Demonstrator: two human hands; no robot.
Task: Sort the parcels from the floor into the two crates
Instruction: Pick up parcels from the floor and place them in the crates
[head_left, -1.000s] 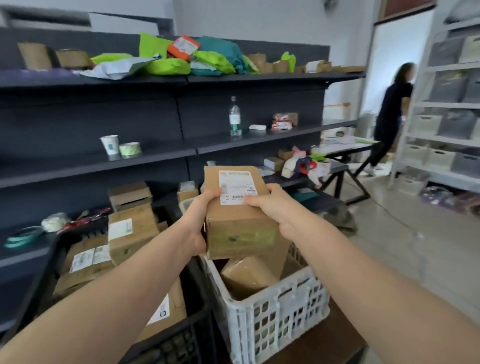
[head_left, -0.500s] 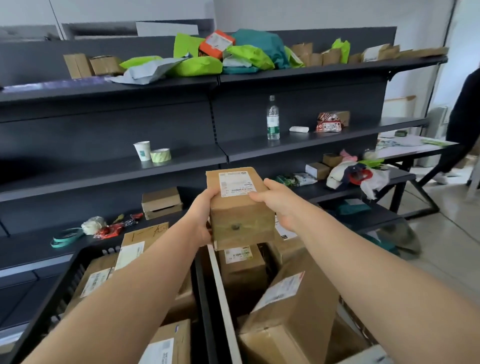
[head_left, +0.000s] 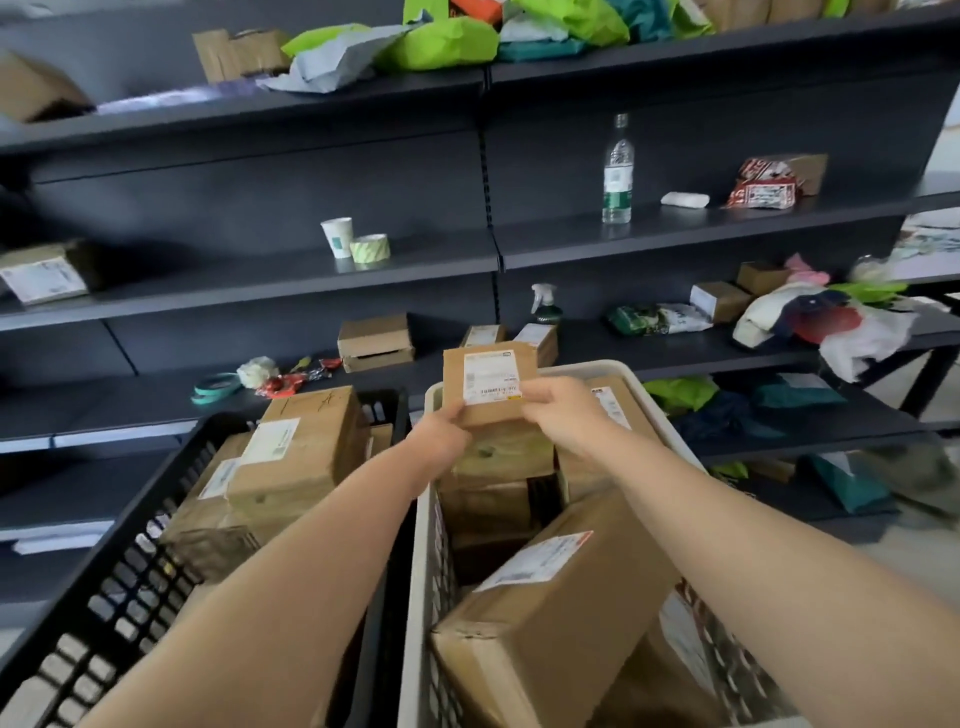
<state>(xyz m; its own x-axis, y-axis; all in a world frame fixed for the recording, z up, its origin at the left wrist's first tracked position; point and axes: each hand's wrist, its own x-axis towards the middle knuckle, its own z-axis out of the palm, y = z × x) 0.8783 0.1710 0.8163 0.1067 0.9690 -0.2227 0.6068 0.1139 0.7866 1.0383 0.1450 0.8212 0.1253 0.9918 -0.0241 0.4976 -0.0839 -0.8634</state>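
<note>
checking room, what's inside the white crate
Parcels fill the white crate: a big labelled box leans in front, others stack behind. The left hand and right hand hold a small box above them. The crate floor is covered.

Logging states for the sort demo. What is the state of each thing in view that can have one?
held parcel: label up, gripped from both sides
left hand: grips the parcel's left edge
right hand: grips the parcel's right edge
white crate: crowded with parcels
black crate: crowded with parcels
water bottle: upright
paper cup: upright
tape roll: lying flat beside the cup
</note>
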